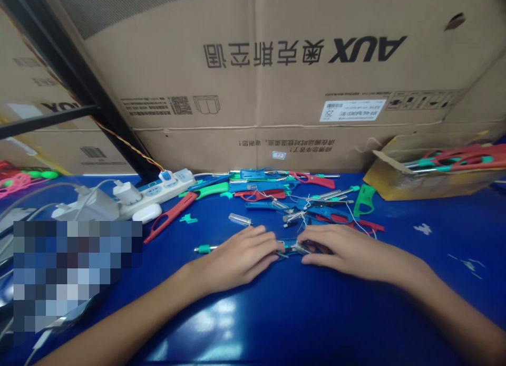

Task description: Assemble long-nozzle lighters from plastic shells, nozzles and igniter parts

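Left hand, in the head view, is grasping a partly hidden lighter-like tool just above a blue table, its green-collared tube pointing left. The right hand is pinching a small clear piece near the tool's other end. Loose coloured parts are lying beyond. Firm support on the left and light fingertip pressure on the right are probably serving best, keeping pale wires from snagging.

Lighter parts lie before the carton, between power strip and box.
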### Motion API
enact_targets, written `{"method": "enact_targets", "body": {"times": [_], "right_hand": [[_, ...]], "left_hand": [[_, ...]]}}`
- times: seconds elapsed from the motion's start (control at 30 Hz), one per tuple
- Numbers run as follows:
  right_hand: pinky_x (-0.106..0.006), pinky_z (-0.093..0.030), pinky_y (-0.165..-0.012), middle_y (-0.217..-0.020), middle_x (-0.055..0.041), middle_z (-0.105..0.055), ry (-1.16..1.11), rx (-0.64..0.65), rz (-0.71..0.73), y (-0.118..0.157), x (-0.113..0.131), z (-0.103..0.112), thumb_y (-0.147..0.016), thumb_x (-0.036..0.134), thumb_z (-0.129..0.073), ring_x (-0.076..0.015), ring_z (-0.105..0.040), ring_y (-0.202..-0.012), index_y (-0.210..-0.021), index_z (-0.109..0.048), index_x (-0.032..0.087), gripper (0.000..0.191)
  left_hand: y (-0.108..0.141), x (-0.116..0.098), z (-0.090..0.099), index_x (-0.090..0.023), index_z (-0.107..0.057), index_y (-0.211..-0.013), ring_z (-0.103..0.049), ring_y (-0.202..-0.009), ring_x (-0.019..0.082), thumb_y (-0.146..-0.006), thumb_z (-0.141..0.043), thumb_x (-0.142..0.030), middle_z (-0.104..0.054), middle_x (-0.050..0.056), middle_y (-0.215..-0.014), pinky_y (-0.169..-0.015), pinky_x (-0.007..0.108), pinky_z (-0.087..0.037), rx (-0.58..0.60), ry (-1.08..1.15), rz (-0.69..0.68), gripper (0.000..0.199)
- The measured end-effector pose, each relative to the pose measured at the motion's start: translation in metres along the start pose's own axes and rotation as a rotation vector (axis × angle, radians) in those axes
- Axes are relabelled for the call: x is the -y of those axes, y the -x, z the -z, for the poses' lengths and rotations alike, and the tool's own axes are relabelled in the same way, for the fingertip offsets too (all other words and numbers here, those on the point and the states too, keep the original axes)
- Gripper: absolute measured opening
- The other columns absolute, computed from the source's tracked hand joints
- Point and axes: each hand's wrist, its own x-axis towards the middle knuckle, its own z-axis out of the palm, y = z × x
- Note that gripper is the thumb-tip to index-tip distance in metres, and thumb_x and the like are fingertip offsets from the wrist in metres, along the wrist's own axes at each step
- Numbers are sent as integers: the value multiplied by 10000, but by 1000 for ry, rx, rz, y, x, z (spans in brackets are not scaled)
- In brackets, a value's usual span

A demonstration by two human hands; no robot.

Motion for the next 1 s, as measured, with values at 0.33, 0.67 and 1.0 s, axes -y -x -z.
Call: {"method": "enact_targets", "body": {"times": [0.33, 0.67, 1.0], "right_hand": [[-288, -441, -762, -1048, -16, -678, -2, 6, -4, 1, 2, 0, -974, 506, -523, -183, -628, -929, -1070, -624, 237, 303], [-279, -435, -761, -1041, 0, -672, 0, 3, -7, 1, 0, 0, -970, 511, -532, -173, -623, -926, -1063, -617, 246, 294], [-282, -437, -788, -1065, 11, -671, 5, 15, -19, 0, -1, 0, -970, 523, -528, -169, -624, -952, -1094, -619, 263, 302]], "left_hand": [[0, 0, 1, -181, -565, -1202, -528, -929, 192, -1060, -382, -253, -612, 60, -1008, -901, 356, -450, 6, 0, 1, 242], [0, 0, 1, -176, -561, -1197, -533, -918, 187, -1065, -372, -260, -613, 61, -1002, -913, 360, -447, -2, -8, -9, 246], [0, 0, 1, -177, -562, -1224, -526, -940, 195, -1059, -392, -254, -618, 62, -1018, -891, 352, -454, -6, -12, -9, 249]]}}
